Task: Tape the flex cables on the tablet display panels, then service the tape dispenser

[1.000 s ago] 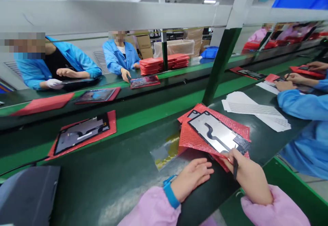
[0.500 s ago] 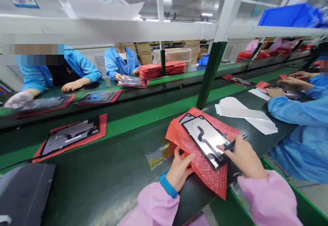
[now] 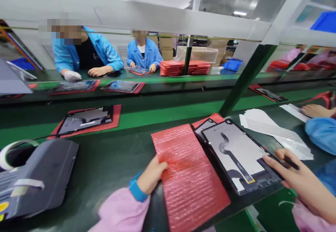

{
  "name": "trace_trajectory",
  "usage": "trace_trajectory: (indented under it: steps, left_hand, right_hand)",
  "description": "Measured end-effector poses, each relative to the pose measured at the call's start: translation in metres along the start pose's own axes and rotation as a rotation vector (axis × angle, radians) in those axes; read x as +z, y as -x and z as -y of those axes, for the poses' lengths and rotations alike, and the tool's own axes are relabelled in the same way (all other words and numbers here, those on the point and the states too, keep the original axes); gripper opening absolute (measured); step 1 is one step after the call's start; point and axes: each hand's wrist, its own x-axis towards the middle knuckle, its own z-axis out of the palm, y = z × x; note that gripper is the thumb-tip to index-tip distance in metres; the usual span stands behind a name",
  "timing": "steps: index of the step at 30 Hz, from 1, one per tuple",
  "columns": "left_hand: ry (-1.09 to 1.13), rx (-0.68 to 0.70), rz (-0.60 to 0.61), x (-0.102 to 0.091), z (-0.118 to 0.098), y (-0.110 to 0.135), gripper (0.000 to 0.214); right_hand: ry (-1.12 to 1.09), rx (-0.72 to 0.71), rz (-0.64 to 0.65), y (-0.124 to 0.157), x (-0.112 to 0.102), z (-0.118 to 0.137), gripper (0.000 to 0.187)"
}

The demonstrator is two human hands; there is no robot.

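My left hand (image 3: 152, 174), with a blue band at the wrist, pinches the left edge of a red bubble-wrap bag (image 3: 194, 183) and holds it tilted above the bench. My right hand (image 3: 299, 177) grips the lower right edge of a flat tablet screen panel (image 3: 237, 155), silver-backed with a black frame and a dark curved flex cable. A slim dark tool (image 3: 292, 162) is also tucked in its fingers; its tip is hidden. Beneath the panel's upper left corner, another similar panel (image 3: 205, 127) lies on red bubble wrap (image 3: 216, 117).
A grey tape dispenser (image 3: 49, 176) stands at left. White label sheets (image 3: 275, 132) lie right of the panel. Another panel (image 3: 88, 120) rests on red wrap by the green belt (image 3: 168, 111). A co-worker's sleeve (image 3: 320, 134) is at right; two people sit opposite.
The bubble-wrap bag has come out from under the panel and moved left with my left hand. My right hand has lifted the panel and shifted right. The view has turned.
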Motion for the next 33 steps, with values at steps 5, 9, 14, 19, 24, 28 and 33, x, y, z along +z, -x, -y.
trace_trajectory:
  steps: [5, 9, 14, 19, 24, 28, 33]
  left_hand:
    - [0.038, -0.101, -0.189, -0.093, -0.023, 0.053, 0.058]
    - [0.189, -0.163, -0.314, -0.130, -0.034, 0.075, 0.060]
    - [0.307, -0.175, -0.328, -0.136, -0.042, 0.076, 0.052]
    - [0.121, -0.119, -0.445, -0.124, -0.041, 0.065, 0.059]
    - [-0.056, 0.022, -0.497, -0.122, -0.032, 0.051, 0.059]
    - [-0.629, 0.426, -0.560, -0.127, -0.011, 0.074, 0.080]
    - [-1.441, 0.681, -0.211, -0.127, 0.014, 0.120, 0.072]
  right_hand:
    - [-0.225, 0.140, 0.142, 0.054, 0.075, 0.029, 0.051]
    - [-0.320, 0.031, 0.446, 0.103, 0.183, 0.040, 0.043]
    - [-0.209, -0.307, 0.763, 0.125, 0.246, 0.050, 0.031]
    - [-0.131, -0.406, 0.514, 0.072, 0.225, 0.041, 0.023]
    - [-0.332, -0.183, 0.381, 0.004, 0.231, 0.021, 0.044]
    - [-0.276, -0.164, 0.392, -0.010, 0.240, 0.010, 0.038]
    - [-0.208, -0.142, 0.414, -0.007, 0.235, 0.013, 0.025]
